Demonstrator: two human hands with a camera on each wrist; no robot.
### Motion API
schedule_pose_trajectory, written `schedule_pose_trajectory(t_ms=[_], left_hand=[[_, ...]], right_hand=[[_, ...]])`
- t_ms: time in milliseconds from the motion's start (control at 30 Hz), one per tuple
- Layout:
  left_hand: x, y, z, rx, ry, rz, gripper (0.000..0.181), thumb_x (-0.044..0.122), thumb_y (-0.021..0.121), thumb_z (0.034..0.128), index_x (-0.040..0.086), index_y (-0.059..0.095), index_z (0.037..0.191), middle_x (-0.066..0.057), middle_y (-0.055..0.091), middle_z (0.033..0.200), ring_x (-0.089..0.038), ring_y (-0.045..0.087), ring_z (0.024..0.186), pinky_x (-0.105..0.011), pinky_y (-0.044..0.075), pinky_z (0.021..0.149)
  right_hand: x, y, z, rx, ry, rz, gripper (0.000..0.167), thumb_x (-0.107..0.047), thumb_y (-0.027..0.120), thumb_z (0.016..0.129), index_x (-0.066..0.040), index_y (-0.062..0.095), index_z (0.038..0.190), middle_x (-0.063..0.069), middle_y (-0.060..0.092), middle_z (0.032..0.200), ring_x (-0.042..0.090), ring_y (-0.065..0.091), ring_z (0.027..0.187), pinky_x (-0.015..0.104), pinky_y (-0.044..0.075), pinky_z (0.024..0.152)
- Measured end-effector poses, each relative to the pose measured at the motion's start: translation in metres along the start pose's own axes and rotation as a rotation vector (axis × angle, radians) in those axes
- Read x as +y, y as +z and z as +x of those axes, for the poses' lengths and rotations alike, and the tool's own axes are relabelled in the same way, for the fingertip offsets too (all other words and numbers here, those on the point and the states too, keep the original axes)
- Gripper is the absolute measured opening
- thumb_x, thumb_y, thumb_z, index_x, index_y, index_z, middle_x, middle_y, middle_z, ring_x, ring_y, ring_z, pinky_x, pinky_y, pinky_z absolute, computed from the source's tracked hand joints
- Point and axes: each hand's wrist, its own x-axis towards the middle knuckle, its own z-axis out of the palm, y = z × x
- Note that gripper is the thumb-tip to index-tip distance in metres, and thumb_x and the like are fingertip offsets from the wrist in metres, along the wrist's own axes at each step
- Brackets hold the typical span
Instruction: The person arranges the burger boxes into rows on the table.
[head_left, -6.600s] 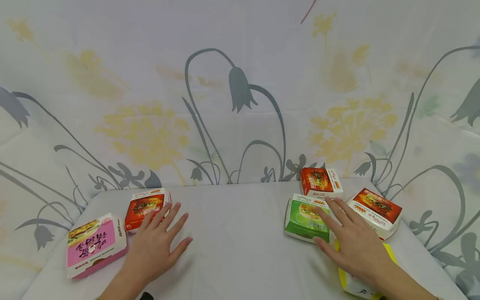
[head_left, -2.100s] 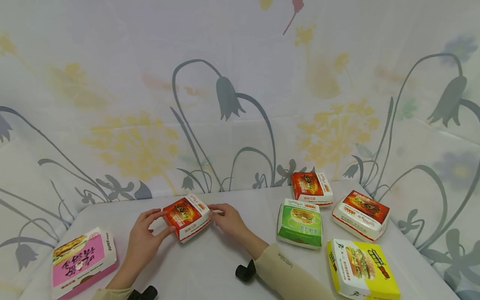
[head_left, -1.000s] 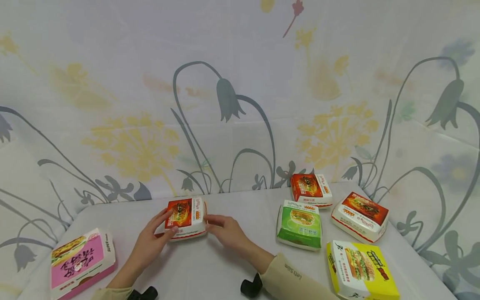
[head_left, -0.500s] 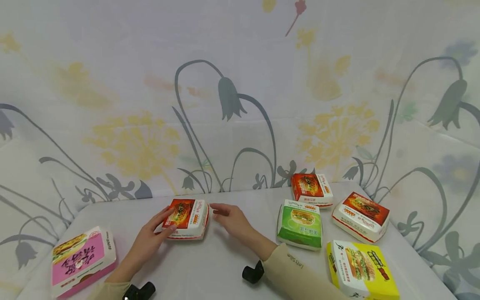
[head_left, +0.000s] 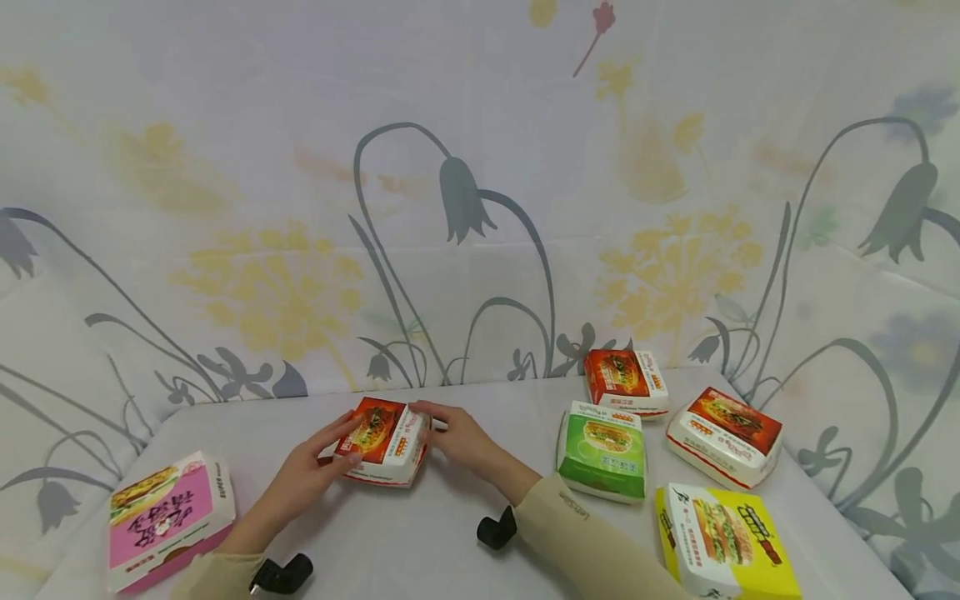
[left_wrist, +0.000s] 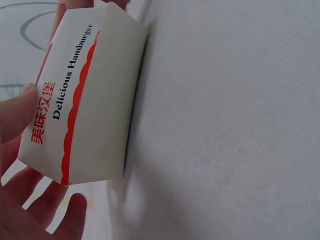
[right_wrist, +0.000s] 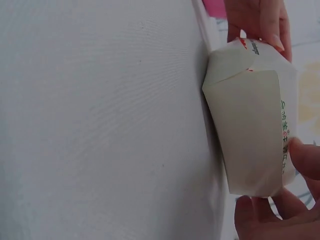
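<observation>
A red and white hamburger box (head_left: 384, 442), turned at a slant, sits on the white cloth left of the middle. My left hand (head_left: 306, 468) grips its left end, thumb on the near top edge and fingers toward the far side. At the right end my right hand (head_left: 474, 446) pinches the box near its far corner. The left wrist view gives the printed near side of the hamburger box (left_wrist: 85, 100) and the left thumb on it. In the right wrist view the plain end of the hamburger box (right_wrist: 245, 130) stands between both hands.
To the left lies a pink hamburger box (head_left: 168, 525). On the right are a green box (head_left: 602, 454), a yellow box (head_left: 727, 542) and two more red and white boxes (head_left: 626, 382). A flowered cloth (head_left: 480, 208) hangs behind the table.
The hamburger box has come from beside the pink box to between both hands. Within the last second it has turned, and the right hand, just off it half a second ago, touches it again.
</observation>
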Motion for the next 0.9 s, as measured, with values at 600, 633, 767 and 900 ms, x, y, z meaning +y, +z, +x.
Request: schedule_pose_trajectory(t_ms=[600,633,767,900], left_hand=[[0.003,0.009,0.001,0.401,0.207,0.308,0.032,0.004,0.089,0.0713,0.008,0.075,0.099,-0.005,0.068,0.105,-0.019,0.059,0.088,-0.035,0.047,0.066],[0.003,0.009,0.0,0.401,0.199,0.308,0.031,0.004,0.088,0.0717,0.009,0.075,0.099,-0.004,0.068,0.103,-0.018,0.059,0.085,-0.033,0.047,0.065],[0.002,0.009,-0.001,0.386,0.194,0.299,0.028,0.005,0.087,0.0742,0.01,0.076,0.1,-0.001,0.068,0.103,-0.017,0.061,0.081,-0.028,0.046,0.061],[0.002,0.008,-0.003,0.347,0.188,0.296,0.034,0.008,0.086,0.0763,0.008,0.075,0.108,-0.005,0.068,0.115,-0.021,0.063,0.093,-0.028,0.049,0.063]], right_hand=[[-0.002,0.002,-0.014,0.07,0.003,-0.121,0.04,-0.015,0.069,0.094,-0.019,0.065,0.134,0.001,0.057,0.141,0.026,0.052,0.129,0.043,0.049,0.097],[-0.002,0.002,-0.015,0.071,0.011,-0.125,0.04,-0.016,0.068,0.094,-0.02,0.065,0.134,0.001,0.057,0.141,0.026,0.052,0.129,0.043,0.049,0.097],[0.0,0.002,-0.017,0.065,0.004,-0.137,0.04,-0.018,0.068,0.094,-0.021,0.064,0.134,0.002,0.056,0.141,0.027,0.051,0.13,0.045,0.049,0.098],[0.0,0.004,-0.02,0.068,-0.034,-0.172,0.039,-0.018,0.069,0.094,-0.02,0.065,0.133,0.004,0.057,0.141,0.026,0.051,0.13,0.043,0.049,0.097]])
